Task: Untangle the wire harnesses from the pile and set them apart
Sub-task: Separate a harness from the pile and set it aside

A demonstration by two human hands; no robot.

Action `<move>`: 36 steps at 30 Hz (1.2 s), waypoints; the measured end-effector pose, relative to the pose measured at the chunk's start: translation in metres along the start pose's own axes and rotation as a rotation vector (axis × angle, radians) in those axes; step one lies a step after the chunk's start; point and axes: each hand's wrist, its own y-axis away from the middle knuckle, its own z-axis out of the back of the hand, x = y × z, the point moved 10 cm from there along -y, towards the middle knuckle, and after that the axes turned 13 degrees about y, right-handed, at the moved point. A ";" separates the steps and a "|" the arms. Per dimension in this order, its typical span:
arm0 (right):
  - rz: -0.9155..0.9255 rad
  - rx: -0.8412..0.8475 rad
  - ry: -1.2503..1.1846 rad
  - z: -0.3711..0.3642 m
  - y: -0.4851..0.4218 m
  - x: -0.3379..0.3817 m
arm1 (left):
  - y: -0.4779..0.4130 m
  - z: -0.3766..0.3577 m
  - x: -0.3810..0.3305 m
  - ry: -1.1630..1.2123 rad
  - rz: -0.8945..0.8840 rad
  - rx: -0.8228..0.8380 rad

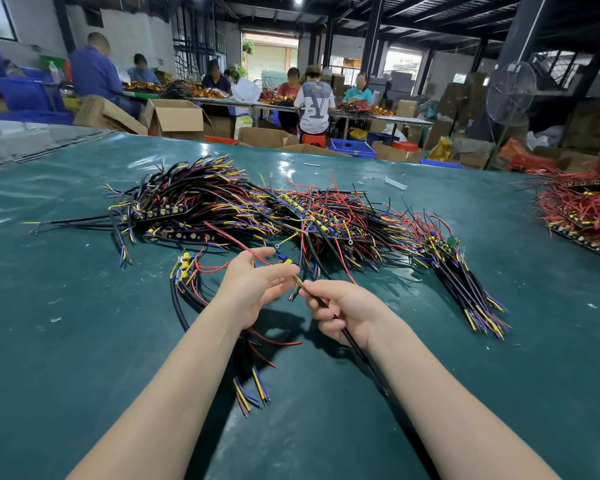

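Your right hand (340, 308) pinches a black cable (357, 351) between the thumb and the curled fingers. The grip is close to the stripped end, where the yellow and blue cores come out. The rest of this cable runs back toward you beside your right forearm, lifted off the green table (84, 323). I think you hold it so to see where it crosses other wires.

Your left hand (253, 285) is just beside it, with the fingers spread and relaxed, and one fingertip touches the cable's end. A red wire (222, 233) passes between these fingers, but they do not seem to close on it.

The big pile (243, 206) lies farther away, in the middle of the table. Under your left forearm lies a small group of harnesses (184, 271), apart from the pile, probably the ones already freed. A straight bundle (465, 289) lies at the right.
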 end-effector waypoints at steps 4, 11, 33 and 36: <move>-0.045 0.023 0.146 -0.001 0.000 -0.002 | 0.000 0.001 -0.003 -0.124 -0.024 0.000; 0.030 -0.019 0.219 0.008 -0.002 0.004 | -0.003 0.004 -0.014 -0.185 -0.246 -0.074; -0.018 0.265 0.370 0.011 0.016 -0.003 | -0.012 0.056 -0.043 0.097 -0.390 -0.244; 0.023 0.281 0.453 0.001 0.016 -0.001 | -0.014 0.058 -0.047 0.124 -0.406 -0.250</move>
